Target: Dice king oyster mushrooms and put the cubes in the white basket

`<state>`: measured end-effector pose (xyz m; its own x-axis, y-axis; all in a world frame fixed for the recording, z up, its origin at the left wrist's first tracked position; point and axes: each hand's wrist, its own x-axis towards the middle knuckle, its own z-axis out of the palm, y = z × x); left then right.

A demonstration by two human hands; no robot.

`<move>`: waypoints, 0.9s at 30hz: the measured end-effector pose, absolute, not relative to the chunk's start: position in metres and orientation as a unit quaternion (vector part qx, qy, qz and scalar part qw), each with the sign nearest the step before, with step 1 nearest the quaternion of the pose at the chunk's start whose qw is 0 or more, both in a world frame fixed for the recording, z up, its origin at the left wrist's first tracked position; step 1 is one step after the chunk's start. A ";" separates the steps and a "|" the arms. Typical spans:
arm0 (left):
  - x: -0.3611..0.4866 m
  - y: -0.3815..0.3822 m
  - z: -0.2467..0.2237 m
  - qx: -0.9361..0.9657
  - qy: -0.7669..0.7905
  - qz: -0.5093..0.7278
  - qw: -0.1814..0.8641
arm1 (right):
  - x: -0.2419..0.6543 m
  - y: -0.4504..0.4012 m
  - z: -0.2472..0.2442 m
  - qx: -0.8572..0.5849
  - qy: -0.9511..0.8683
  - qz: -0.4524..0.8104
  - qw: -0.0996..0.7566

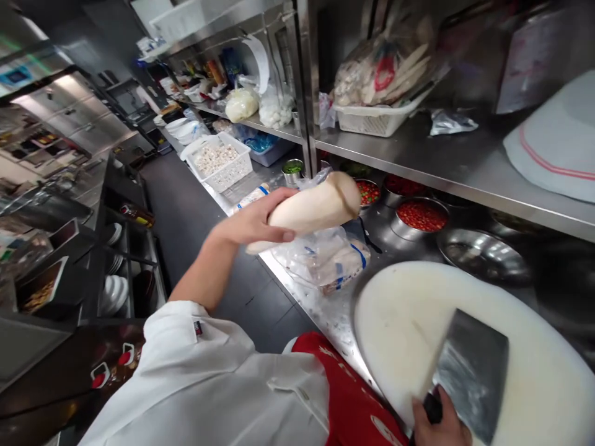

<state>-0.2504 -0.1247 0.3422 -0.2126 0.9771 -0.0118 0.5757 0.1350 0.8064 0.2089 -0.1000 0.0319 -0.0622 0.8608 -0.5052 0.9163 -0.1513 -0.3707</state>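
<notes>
My left hand is closed around a thick, pale mushroom, holding it above the counter's front edge. Another pale stem end shows beneath the fingers. Just below the mushroom lies a clear plastic bag with blue stripes and pale contents. My right hand, at the bottom edge of the view, grips the black handle of a cleaver. The cleaver's wide blade is over the round white cutting board.
Metal bowls of chopped red peppers and an empty-looking steel bowl stand behind the board. A steel shelf overhangs them. Farther along the counter is a white basket of pale pieces.
</notes>
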 end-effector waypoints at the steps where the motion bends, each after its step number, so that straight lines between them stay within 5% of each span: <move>1: -0.225 -0.112 0.326 0.551 0.658 0.388 0.335 | 0.205 -0.103 0.037 0.688 0.645 -0.331 0.025; 5: -0.105 -0.042 0.215 0.497 0.581 0.434 0.477 | 0.199 -0.110 0.039 0.712 0.614 -0.336 -0.052; 11: -0.004 0.042 0.095 0.471 0.727 0.252 0.431 | 0.204 -0.116 0.023 0.702 0.605 -0.342 -0.153; 15: -0.019 0.018 0.128 0.624 0.661 0.295 0.296 | 0.203 -0.118 0.021 0.705 0.600 -0.340 -0.165; 18: -0.078 -0.033 0.192 0.697 0.487 0.489 0.194 | 0.203 -0.117 0.022 0.710 0.593 -0.345 -0.159; 21: -0.164 -0.082 0.242 0.565 0.458 0.683 0.070 | 0.203 -0.116 0.023 0.714 0.588 -0.347 -0.156; 23: -0.214 -0.105 0.250 0.558 0.562 0.578 0.198 | 0.203 -0.115 0.024 0.715 0.586 -0.348 -0.154; 25: -0.244 -0.114 0.238 0.584 0.679 0.273 0.351 | 0.202 -0.115 0.024 0.715 0.586 -0.349 -0.154; 27: -0.251 -0.111 0.210 0.594 0.719 0.075 0.353 | 0.201 -0.115 0.025 0.716 0.587 -0.347 -0.151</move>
<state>-0.2508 -0.1108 0.2103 -0.0452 0.9068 -0.4191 0.8006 0.2838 0.5277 0.2013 -0.1151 0.0247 0.0707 0.9453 -0.3185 0.7352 -0.2652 -0.6238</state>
